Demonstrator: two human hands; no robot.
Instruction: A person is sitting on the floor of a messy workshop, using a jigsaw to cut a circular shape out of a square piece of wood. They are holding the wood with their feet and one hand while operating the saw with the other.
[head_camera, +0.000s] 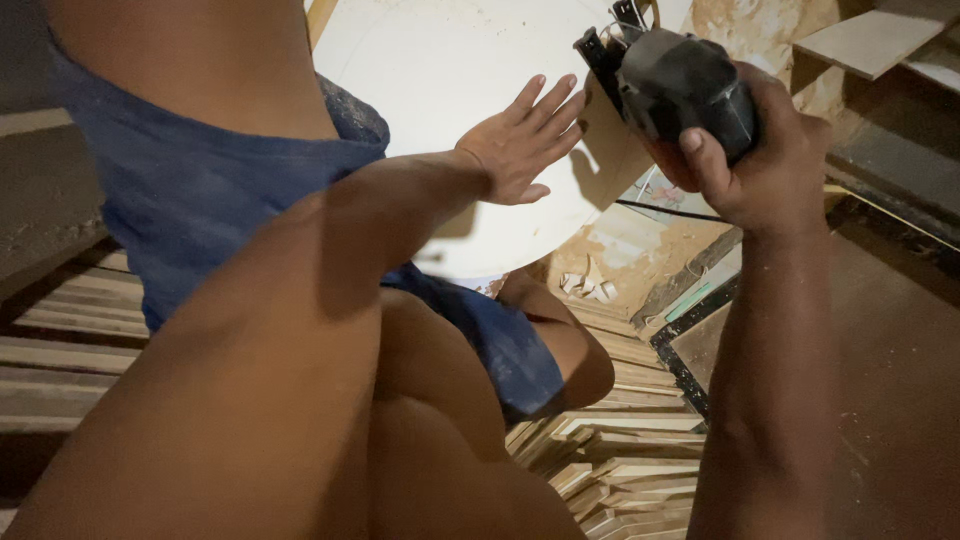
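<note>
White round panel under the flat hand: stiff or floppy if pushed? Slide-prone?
The white round panel looks like rigid sheet wood, so likely stiff. Its smooth face may slide, though the left hand lies flat on it. The right hand grips a power tool.

Clearly a woodworking shop: stacked timber slats (620, 460) underfoot, curled wood shavings (588, 285) on a dusty plywood sheet (640, 250), a round white board (440, 70), a corded power tool (680, 85).
</note>
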